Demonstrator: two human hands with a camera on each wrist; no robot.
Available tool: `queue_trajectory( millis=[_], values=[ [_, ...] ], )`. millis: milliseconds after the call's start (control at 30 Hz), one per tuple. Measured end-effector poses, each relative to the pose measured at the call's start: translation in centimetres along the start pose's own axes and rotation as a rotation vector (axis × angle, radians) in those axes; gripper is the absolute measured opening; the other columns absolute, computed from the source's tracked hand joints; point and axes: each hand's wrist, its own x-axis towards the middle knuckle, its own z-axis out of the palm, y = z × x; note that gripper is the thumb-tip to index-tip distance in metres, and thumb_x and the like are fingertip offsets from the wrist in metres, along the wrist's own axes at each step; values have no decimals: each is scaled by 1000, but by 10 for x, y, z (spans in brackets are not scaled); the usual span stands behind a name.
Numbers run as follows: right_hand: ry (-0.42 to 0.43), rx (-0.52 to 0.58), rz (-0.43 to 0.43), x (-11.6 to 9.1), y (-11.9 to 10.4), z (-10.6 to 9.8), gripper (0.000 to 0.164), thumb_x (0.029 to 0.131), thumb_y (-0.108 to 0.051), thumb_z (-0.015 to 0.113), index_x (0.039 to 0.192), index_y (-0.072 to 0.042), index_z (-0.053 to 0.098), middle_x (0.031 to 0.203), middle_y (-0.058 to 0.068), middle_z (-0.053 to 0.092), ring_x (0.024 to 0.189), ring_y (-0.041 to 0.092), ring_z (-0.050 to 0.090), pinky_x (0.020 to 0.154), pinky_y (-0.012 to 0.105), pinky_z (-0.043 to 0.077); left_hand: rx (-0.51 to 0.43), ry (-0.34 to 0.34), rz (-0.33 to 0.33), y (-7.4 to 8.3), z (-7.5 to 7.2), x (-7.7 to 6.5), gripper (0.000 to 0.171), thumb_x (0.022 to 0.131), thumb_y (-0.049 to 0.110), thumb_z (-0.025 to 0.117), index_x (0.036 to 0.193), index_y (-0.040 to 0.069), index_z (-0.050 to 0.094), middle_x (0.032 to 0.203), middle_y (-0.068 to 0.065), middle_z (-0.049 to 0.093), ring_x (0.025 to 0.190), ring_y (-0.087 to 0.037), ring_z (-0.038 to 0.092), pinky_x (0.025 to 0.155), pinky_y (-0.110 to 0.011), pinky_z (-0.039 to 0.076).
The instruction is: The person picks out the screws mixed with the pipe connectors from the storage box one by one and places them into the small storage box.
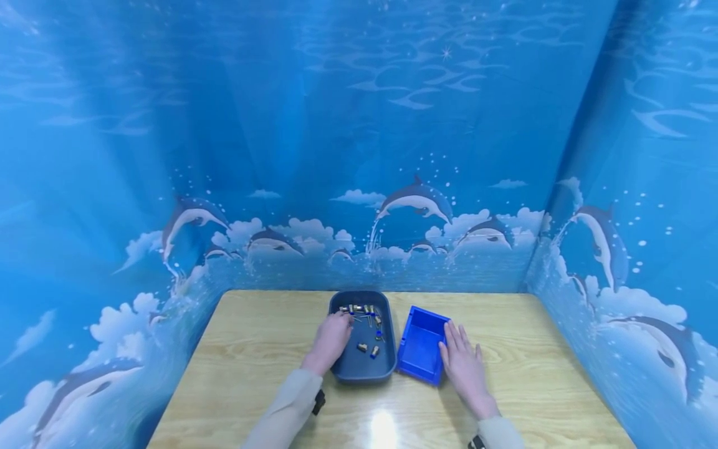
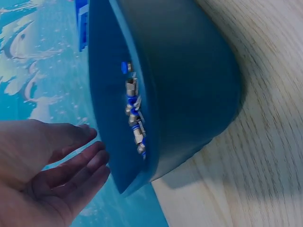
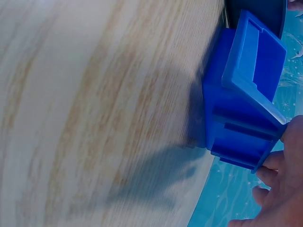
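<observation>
My left hand (image 1: pixel 332 337) reaches over the left rim of a dark grey-blue tray (image 1: pixel 364 378), its fingertips near the small metal fittings (image 1: pixel 359 308) at the far end. In the left wrist view, the thumb and fingers of that hand (image 2: pixel 61 170) are loosely bent with a gap between them, and I see nothing held there. Several fittings have blue ends, and thin screws lie among them. My right hand (image 1: pixel 465 371) rests against the right edge of a blue bin (image 1: pixel 421 349), fingers mostly straight. In the right wrist view, its thumb and fingers touch the bin's corner.
The tray and bin stand side by side on a wood-grain table (image 1: pixel 252 349). Two loose fittings (image 1: pixel 368 350) lie apart in the tray's near half. A dolphin-print backdrop (image 1: pixel 359 187) encloses the back and sides.
</observation>
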Motion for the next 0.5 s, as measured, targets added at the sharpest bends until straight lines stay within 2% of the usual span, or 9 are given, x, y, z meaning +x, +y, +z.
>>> queue_trajectory(
  millis=[100, 167, 367, 500],
  values=[
    [2, -9, 3, 0, 0, 1, 52, 107, -27, 48, 152, 0, 41, 158, 18, 39, 147, 42, 32, 109, 75, 27, -20, -67, -28, 0, 7, 6, 5, 88, 3, 74, 93, 4, 74, 90, -9, 73, 84, -25, 70, 75, -37, 59],
    [11, -8, 2, 0, 0, 2, 52, 107, -26, 48, 151, 0, 42, 158, 18, 40, 147, 42, 33, 109, 75, 27, -24, -84, -34, -1, 13, 10, 5, 88, 0, 72, 89, 4, 74, 87, -10, 73, 82, -25, 70, 73, -37, 59],
    [18, 2, 0, 0, 2, 4, 52, 106, -26, 50, 151, 0, 42, 158, 18, 39, 146, 43, 33, 109, 75, 27, -7, -58, 18, -7, 25, 14, 25, 77, -13, 64, 64, 8, 62, 67, -5, 64, 64, -22, 64, 57, -35, 52],
    [7, -1, 7, 1, 2, 5, 53, 107, -27, 49, 153, -1, 40, 159, 17, 38, 147, 41, 32, 110, 74, 26, 27, -50, 39, -9, 29, 13, 27, 76, -14, 62, 61, 8, 59, 66, -7, 65, 62, -24, 65, 54, -36, 52]
  ],
)
